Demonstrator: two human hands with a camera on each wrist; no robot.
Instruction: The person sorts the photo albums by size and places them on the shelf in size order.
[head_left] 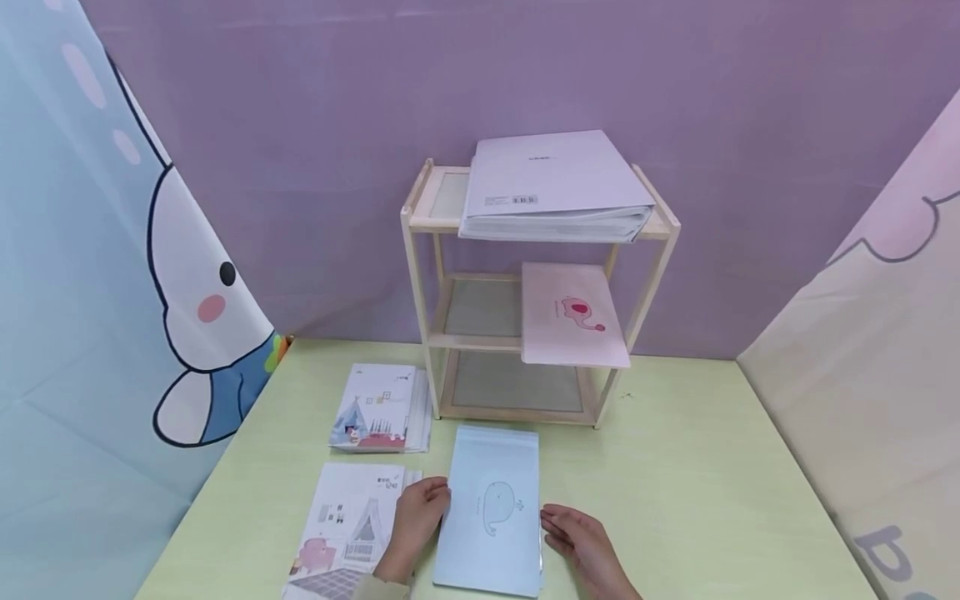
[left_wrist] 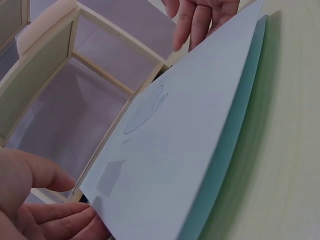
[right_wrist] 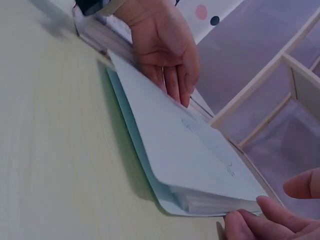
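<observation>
A light blue book (head_left: pixel 487 512) with a whale drawing on its cover lies in front of the rack in the head view. My left hand (head_left: pixel 416 517) is at its left edge; in the left wrist view the fingers (left_wrist: pixel 65 220) lie extended against that edge, the thumb raised apart from it. At the opposite edge is my right hand (head_left: pixel 585 546). Its fingertips (right_wrist: pixel 245 222) touch the page side in the right wrist view, and its thumb stands away from the cover. White pages show between the book's covers there.
A light wooden three-tier rack (head_left: pixel 417 283) stands behind. Its top holds thick white books (head_left: pixel 555 175); a pink elephant-cover book (head_left: pixel 573 321) juts over the middle shelf's front. Left of the blue book lie two piles of illustrated books, one far (head_left: pixel 375 408) and one near (head_left: pixel 348 525).
</observation>
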